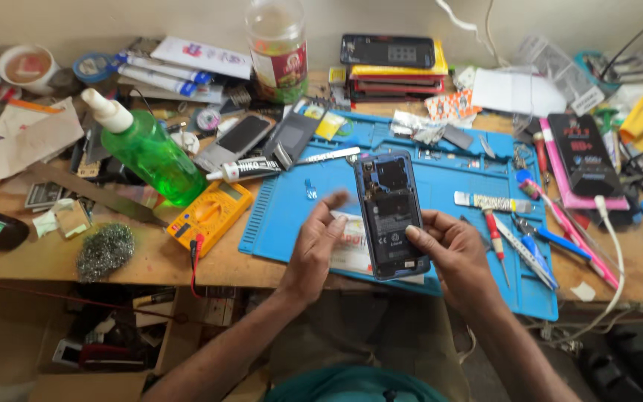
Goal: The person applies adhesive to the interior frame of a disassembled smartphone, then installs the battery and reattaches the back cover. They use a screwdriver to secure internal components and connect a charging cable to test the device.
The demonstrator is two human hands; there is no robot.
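Observation:
An opened smartphone [390,212] with its back cover off and its dark inner parts showing is tilted above the blue work mat [440,179]. My right hand [452,249] grips its lower right edge, thumb on the inside face. My left hand [318,242] is just left of the phone with blurred, spread fingers near its left edge, holding nothing I can make out. A white and red card [351,246] lies on the mat under the hands.
A green spray bottle [150,152], a yellow multimeter [210,212] and a steel wool pad [106,249] lie to the left. Screwdrivers, tweezers [526,249] and a brush [489,202] lie on the mat's right. Stacked phones [392,63] and a jar [277,48] stand behind.

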